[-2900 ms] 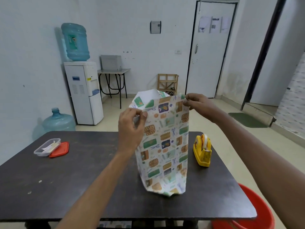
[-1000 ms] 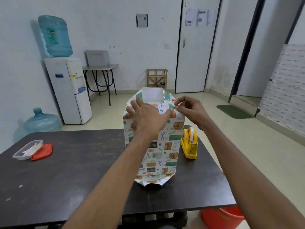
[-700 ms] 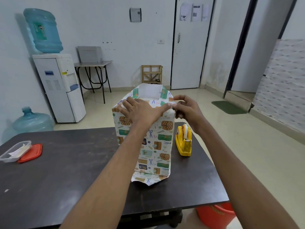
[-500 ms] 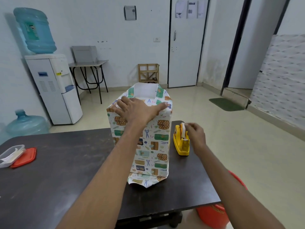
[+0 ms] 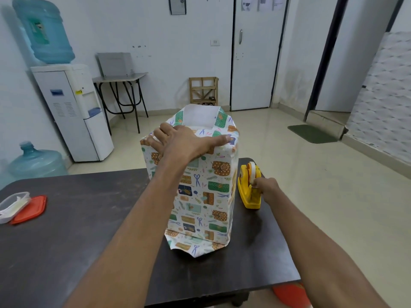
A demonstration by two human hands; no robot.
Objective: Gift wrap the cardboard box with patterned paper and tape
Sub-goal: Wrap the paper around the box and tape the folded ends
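On the table [image 5: 77, 218], patterned paper [image 5: 200, 196] already covers the box's sides; flat left hand [image 5: 186, 142] pins the untaped top fold, right hand [image 5: 265, 188] apparently pinching tape [image 5: 252, 168] at the dispenser [image 5: 249, 196].

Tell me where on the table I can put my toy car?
The big bare stretch of table between the plastic tub with its red lid and the wrapped box is free. Crowded on the right: the tape dispenser sits close beside the box, with the right hand on it.

No legible text, water bottle label [image 5: 41, 30] blurred, door papers [image 5: 262, 1] and wall notice [image 5: 177, 5] too small
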